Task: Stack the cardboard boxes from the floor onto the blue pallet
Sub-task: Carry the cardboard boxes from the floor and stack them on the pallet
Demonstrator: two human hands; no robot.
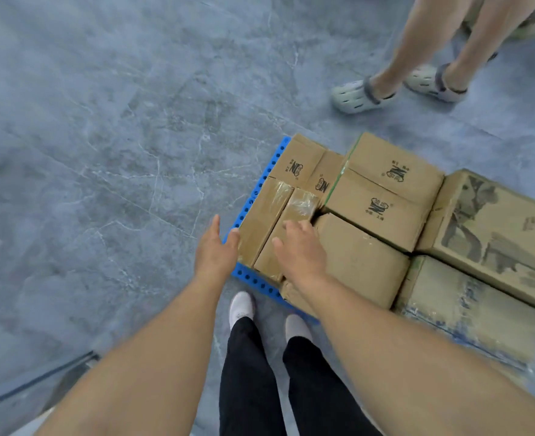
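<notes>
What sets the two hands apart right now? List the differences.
1. The left hand is at the outer side of the small brown taped cardboard box, by the blue plastic pallet edge; the right hand lies on top of that box.
2. The left fingers are straight; the right fingers bend slightly.
Shared: both are bare, open, and grip nothing.

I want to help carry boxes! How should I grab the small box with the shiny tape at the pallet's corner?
Probably take the small taped box by its two long sides. The left hand already lies against its outer side, where the blue pallet edge is free. Its other side sits tight against the neighbouring box, so slip fingers in from above, where the right hand rests.
</notes>
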